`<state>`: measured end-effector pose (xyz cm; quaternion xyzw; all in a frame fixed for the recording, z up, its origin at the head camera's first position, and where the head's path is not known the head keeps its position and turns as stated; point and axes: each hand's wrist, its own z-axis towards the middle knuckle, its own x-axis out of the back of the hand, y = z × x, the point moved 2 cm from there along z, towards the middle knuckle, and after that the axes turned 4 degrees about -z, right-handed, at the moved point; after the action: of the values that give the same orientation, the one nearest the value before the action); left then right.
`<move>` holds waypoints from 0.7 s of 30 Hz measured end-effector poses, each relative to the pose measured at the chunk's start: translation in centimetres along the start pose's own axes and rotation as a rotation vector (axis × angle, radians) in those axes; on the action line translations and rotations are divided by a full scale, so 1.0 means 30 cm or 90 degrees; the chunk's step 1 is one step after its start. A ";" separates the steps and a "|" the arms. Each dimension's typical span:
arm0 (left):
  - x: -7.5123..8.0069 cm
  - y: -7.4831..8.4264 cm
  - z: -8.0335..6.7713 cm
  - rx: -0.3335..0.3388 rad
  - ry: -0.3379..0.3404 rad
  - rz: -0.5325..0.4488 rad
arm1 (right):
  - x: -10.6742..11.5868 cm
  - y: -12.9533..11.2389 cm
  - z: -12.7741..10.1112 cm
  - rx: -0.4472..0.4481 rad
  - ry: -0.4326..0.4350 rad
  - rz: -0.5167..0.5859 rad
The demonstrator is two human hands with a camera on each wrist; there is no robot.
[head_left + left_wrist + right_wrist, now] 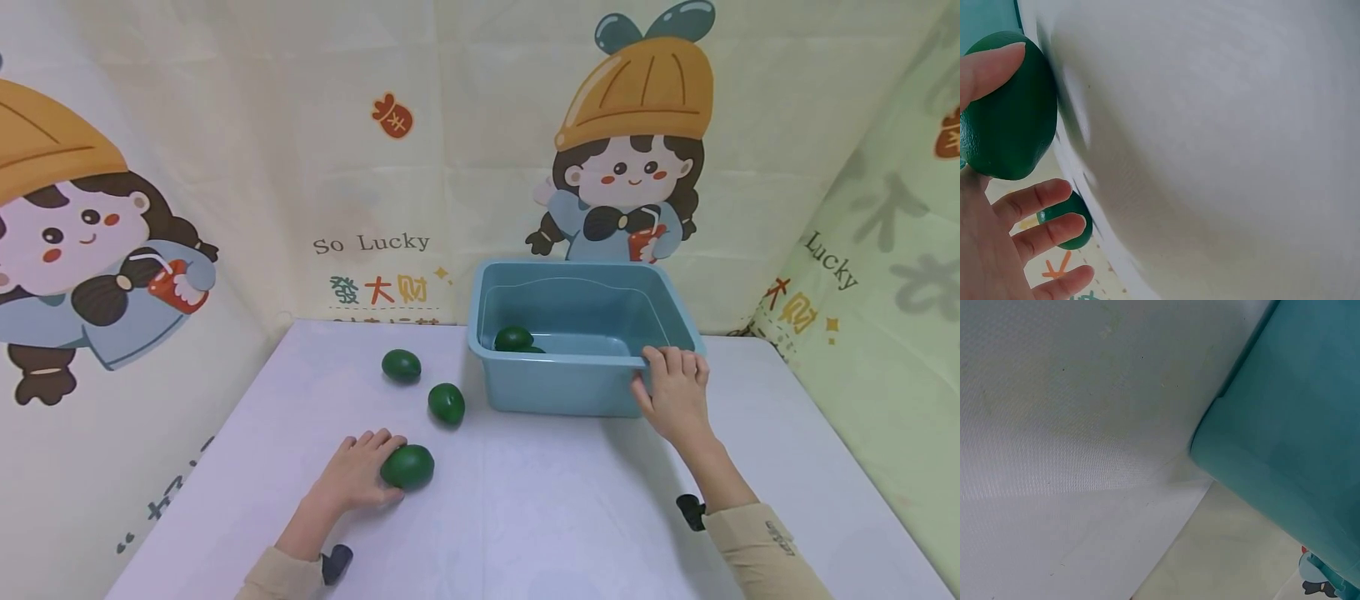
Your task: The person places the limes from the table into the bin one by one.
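Left hand [352, 475]: grip curled round green egg [407, 467] on table [525, 517], ready for lifting. Right hand [675, 392]: grip clasping blue tub [558, 387] rim, steadying it.

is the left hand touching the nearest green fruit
Touching. The head view shows the left hand wrapped on the green fruit; the left wrist view shows fingers pressed on it.

The blue tub [558, 385] looks smooth plastic, the green fruit [407, 467] glossy, the table [570, 517] matt.
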<state>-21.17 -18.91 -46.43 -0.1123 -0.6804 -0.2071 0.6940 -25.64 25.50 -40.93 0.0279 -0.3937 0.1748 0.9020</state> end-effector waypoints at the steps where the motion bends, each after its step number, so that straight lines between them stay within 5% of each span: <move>1: 0.000 0.000 0.000 -0.001 0.001 -0.002 | 0.000 0.000 0.000 0.000 0.001 0.000; 21: -0.008 0.000 0.006 0.013 -0.030 -0.025 | 0.000 0.000 0.004 0.000 0.005 -0.002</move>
<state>-21.33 -18.81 -46.66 -0.0968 -0.7008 -0.2107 0.6746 -25.74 25.48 -40.85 0.0276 -0.3900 0.1733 0.9039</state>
